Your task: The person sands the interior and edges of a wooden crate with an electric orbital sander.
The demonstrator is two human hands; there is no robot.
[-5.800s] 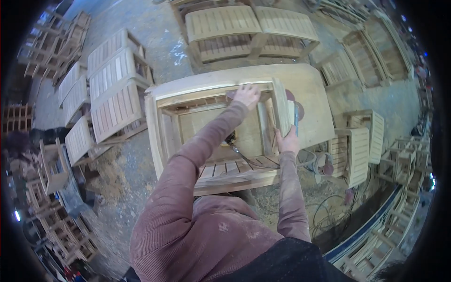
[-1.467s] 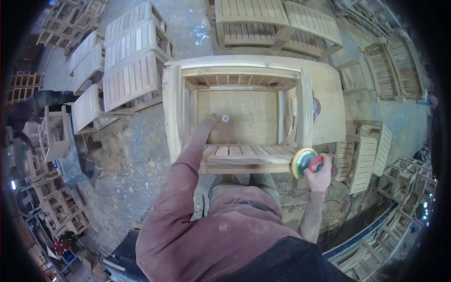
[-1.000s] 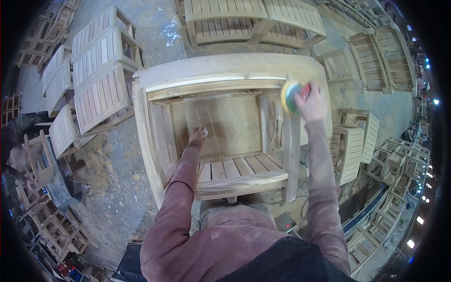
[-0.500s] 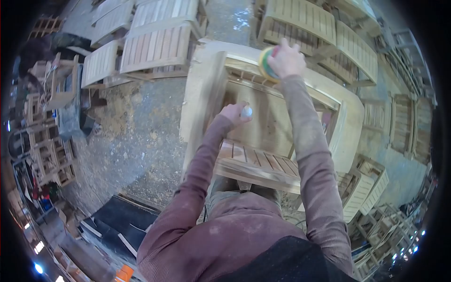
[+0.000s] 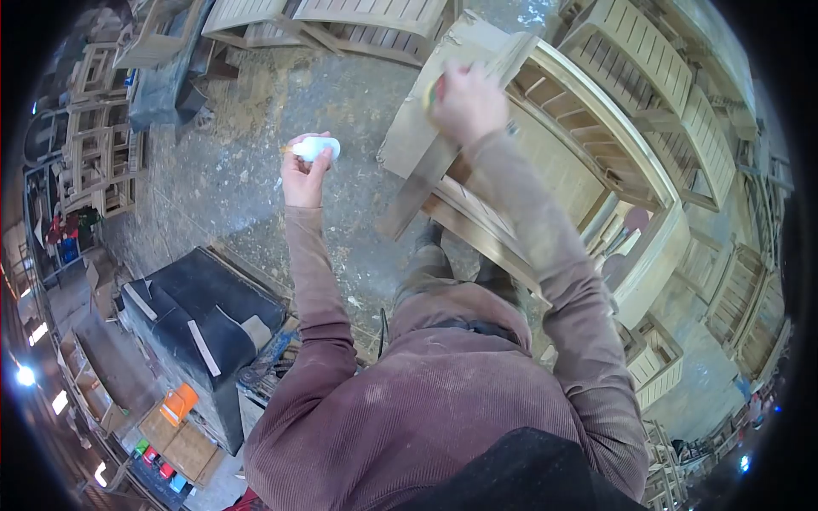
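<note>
My left hand [image 5: 304, 175] is closed around a small white bottle [image 5: 322, 149] with an orange-yellow tip, held over the floor to the left of the workpiece. My right hand [image 5: 471, 104], smeared by motion, grips a round yellow-and-green object [image 5: 432, 95]; most of it is hidden behind the fingers. Under the right hand and forearm is a wooden slatted furniture frame [image 5: 588, 89], lying on a pale board [image 5: 409, 128]. A flat wooden rail [image 5: 417, 189] of the frame sticks out towards me, just below the right hand.
Slatted wooden seats [image 5: 375, 21] stand beyond the board, and more slatted pieces [image 5: 635, 55] are at the right. At lower left is a black-covered bench [image 5: 200, 298] with an orange item [image 5: 179, 404] nearby. Inside the frame's right end lie several small tools, blurred.
The view has swung left. My left hand with the bottle has moved from above the frame out to its left. My right hand has moved from the frame's far rail to its left corner.
</note>
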